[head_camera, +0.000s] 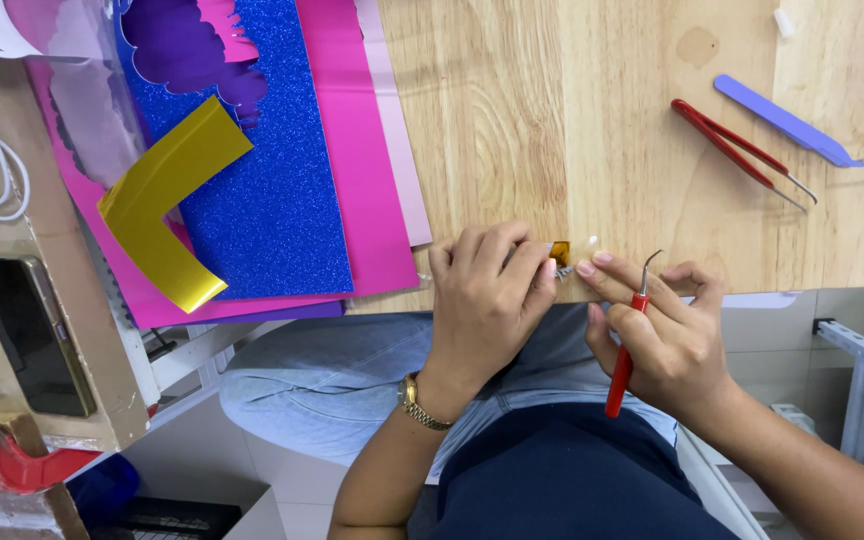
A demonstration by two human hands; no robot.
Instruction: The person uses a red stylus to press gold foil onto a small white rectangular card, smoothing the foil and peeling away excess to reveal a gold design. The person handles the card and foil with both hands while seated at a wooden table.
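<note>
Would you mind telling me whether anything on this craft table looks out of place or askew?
Mostly tidy. The gold strip lies bent and crooked across the blue glitter sheet, and the sheet stack overhangs the table edge. The left hand pinches a small gold piece; the right hand holds a red hook tool.

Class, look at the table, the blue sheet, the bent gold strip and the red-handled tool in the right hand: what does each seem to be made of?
Table: wood or a wood-look laminate, pale with visible grain lines.
Blue sheet: probably glitter card or foam, with a grainy, sparkling surface.
Gold strip: likely metallic foil or vinyl, smooth and mirror-like.
Hook tool in the right hand: the tip looks like metal, the red handle probably plastic.
</note>
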